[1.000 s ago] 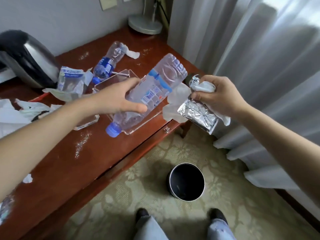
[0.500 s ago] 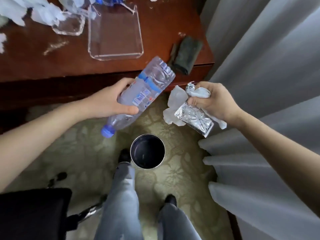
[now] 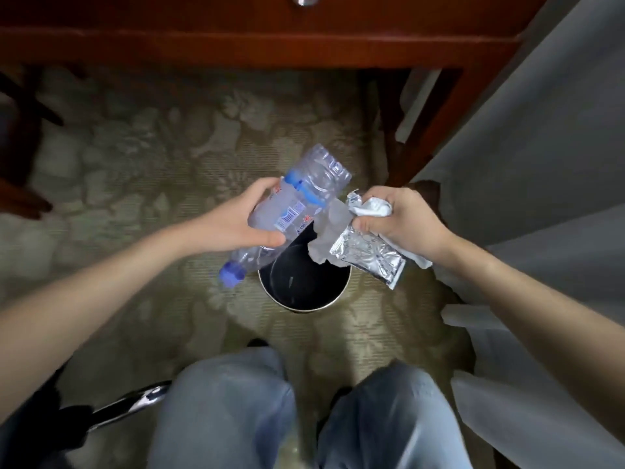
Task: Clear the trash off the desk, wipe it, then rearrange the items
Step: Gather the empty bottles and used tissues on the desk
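My left hand [image 3: 236, 225] grips a clear plastic bottle [image 3: 304, 194] with a blue cap, tilted cap-down over the left rim of a round black trash bin [image 3: 304, 292] on the carpet. My right hand [image 3: 402, 221] holds a silver foil packet [image 3: 368, 258] bunched together with crumpled white tissue [image 3: 329, 228], just above the bin's right rim. Only the front edge of the red-brown desk [image 3: 304, 45] shows at the top; its top surface is out of view.
Grey curtains [image 3: 541, 164] hang close on the right beside the desk leg [image 3: 429, 130]. My knees in blue jeans [image 3: 230, 407] are below the bin. A chair's chrome base [image 3: 128, 404] and black seat sit at lower left. Patterned carpet surrounds the bin.
Both hands have carried the bottle and the foil-and-tissue trash away from the desk and down over the bin. The view has tipped downward, so the desk top has left the frame.
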A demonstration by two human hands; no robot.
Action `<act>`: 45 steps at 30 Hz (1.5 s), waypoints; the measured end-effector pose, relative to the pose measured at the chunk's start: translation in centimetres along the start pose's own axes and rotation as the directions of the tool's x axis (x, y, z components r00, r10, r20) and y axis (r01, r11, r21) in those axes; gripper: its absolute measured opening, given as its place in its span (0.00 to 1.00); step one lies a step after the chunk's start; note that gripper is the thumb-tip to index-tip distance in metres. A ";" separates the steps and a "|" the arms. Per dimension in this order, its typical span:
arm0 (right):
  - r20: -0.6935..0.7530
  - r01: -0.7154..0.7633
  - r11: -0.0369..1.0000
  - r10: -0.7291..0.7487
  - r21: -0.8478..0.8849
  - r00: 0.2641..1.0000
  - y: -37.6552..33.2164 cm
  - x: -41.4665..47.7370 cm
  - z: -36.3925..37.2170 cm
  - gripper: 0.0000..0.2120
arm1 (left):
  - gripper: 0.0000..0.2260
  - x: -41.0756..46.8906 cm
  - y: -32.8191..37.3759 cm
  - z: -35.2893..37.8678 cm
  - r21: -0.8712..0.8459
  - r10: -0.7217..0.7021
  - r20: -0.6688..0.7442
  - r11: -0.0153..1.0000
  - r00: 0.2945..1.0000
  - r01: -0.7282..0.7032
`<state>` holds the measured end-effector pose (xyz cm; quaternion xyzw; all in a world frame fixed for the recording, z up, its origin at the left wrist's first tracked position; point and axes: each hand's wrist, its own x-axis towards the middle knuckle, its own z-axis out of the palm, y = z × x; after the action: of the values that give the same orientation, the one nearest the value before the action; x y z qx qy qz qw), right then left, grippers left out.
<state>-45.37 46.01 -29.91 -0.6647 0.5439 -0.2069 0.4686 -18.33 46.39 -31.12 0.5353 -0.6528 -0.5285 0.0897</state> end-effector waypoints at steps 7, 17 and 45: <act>0.032 0.092 0.993 -0.090 -0.080 0.995 13.8 5.5 10.4 0.11 | 0.41 7.4 -12.5 4.4 0.058 0.046 -0.021 0.997 0.999 -0.045; 0.442 0.244 0.843 -0.009 -0.479 0.897 24.9 10.6 19.3 0.26 | 0.39 10.9 -18.9 7.3 0.029 0.101 -0.123 0.995 0.987 -0.098; 0.243 0.433 0.602 -0.372 -0.671 0.896 8.3 5.3 8.0 0.11 | 0.14 6.3 -4.4 2.3 0.806 0.124 0.067 0.578 0.990 -0.127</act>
<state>-41.75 44.54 -41.97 -0.9053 0.3981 -0.0549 0.1377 -19.84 43.35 -38.40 0.4692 -0.8577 -0.1677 -0.1271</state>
